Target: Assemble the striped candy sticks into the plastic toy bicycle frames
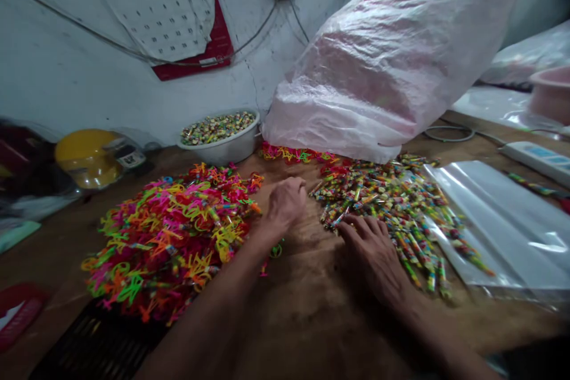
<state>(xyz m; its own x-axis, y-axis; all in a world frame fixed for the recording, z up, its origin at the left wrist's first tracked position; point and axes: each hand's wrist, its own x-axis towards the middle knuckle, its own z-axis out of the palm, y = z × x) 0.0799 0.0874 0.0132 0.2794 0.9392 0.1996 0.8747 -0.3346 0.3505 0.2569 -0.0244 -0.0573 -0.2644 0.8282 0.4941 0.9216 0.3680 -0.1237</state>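
My left hand (287, 203) is over the bare wood between two piles, its fingers curled closed; whatever they may hold is hidden. To its left lies a big heap of bright plastic pieces (173, 237) in pink, orange, yellow and green, with small wrapped rolls among them. My right hand (371, 246) rests at the near left edge of a pile of small wrapped candy rolls (383, 196). Its fingers are bent down, the thumb side pinching at a candy roll (341, 218) in a clear twisted wrapper.
A white basin (227, 148) full of similar rolls stands against the wall. A large translucent sack (356, 77) leans at the back, more plastic pieces at its foot. Clear plastic bags (503, 219) and a power strip (538, 160) lie right. A black basket (102, 344) is front left.
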